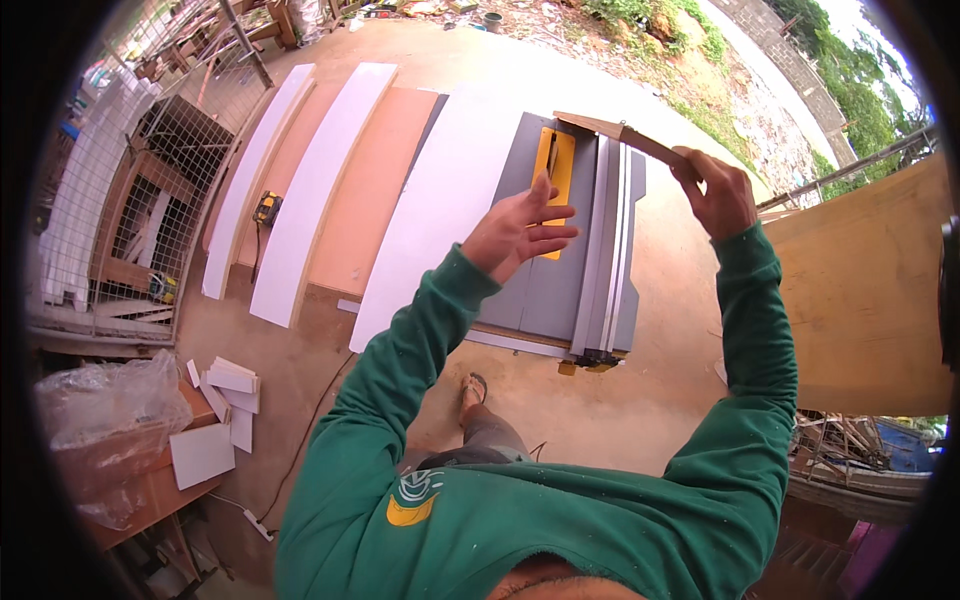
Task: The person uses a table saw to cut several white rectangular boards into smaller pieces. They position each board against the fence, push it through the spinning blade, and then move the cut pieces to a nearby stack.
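My left hand [515,227] is open, fingers apart, over the left part of a grey table saw [520,300] with a yellow insert plate [561,160]; nothing shows in it. My right hand [715,195] grips the near end of a narrow wooden piece [640,140], raised above the saw's right side and reaching toward its far edge. The long metal fence [600,280] runs front to back below it. A wide white board [430,190] lies just left of the saw, partly behind my left forearm.
Two white strips [330,190] lie over pinkish boards [385,150], with a yellow-black tool [266,208] between them. A wire-mesh fence [140,250] stands left. White offcuts [205,450], plastic and cardboard sit lower left, near a cable [320,410]. A large plywood sheet [860,300] stands right.
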The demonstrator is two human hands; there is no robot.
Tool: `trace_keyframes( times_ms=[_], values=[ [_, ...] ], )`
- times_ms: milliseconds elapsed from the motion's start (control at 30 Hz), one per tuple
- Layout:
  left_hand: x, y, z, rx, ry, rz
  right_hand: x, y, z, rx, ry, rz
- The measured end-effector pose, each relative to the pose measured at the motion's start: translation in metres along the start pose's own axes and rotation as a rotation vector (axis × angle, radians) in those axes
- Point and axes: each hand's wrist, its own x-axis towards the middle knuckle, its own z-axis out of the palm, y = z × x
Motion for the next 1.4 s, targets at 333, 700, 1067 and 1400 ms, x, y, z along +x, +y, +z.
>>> trace_keyframes(
  times_ms=[333, 700, 1067, 1400],
  values=[
    [0.013, -0.056, 0.083, -0.136, 0.076, 0.027, -0.136, -0.038, 0.012, 0.816, -0.131, 0.536],
    [-0.173, 0.007, -0.028, 0.064, -0.061, 0.134, -0.074, -0.192, 0.127, 2.033, -0.065, 0.882],
    [-0.335, 0.050, -0.295, 0.181, 0.249, 0.198, 0.019, -0.448, 0.329, 2.229, -0.305, 0.755],
    [-0.308, 0.079, -0.441, 0.155, 0.224, 0.031, 0.079, -0.477, 0.423, 1.664, -0.509, 0.971]
  ],
)
